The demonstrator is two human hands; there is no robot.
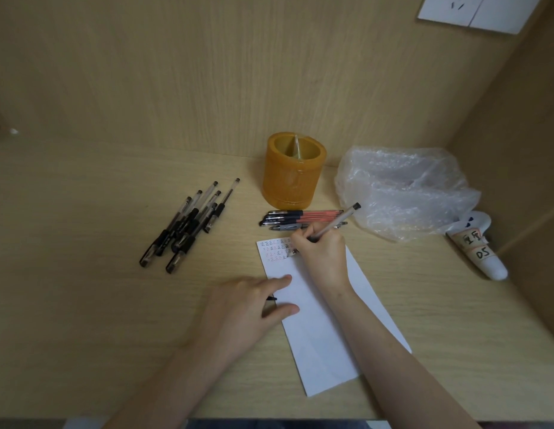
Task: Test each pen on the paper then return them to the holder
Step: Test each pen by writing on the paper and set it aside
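Amber holder, white paper with red-and-black marks, black pens.

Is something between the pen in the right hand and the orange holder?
Only a few red and dark pens lie flat between the held pale pen and the round amber holder; its top is open.
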